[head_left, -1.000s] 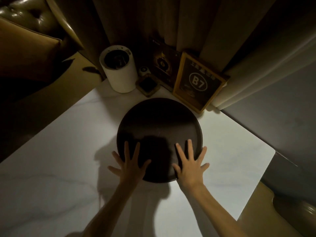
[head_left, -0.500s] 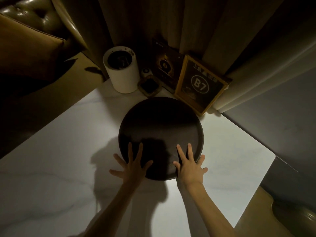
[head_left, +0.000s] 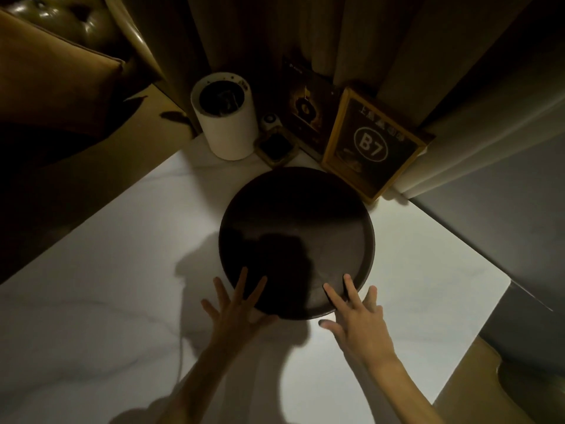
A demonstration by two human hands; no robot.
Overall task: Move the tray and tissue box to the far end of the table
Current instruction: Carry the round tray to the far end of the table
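Both hands are flat and spread, gripping nothing: left hand (head_left: 237, 307) and right hand (head_left: 356, 316) have just their fingertips over the near rim of the round tray (head_left: 296, 237). It sits near the B7 sign (head_left: 371, 145), so that part looks almost done. No tissue box visible, so that's left.

Passage beyond the tray (head_left: 296, 240) is blocked by a white cylinder (head_left: 224, 117) and framed sign (head_left: 371, 148); bare surface (head_left: 91, 286) is left at both sides.

Left hand (head_left: 237, 310) and right hand (head_left: 356, 319) reach forward, fingers spread flat.
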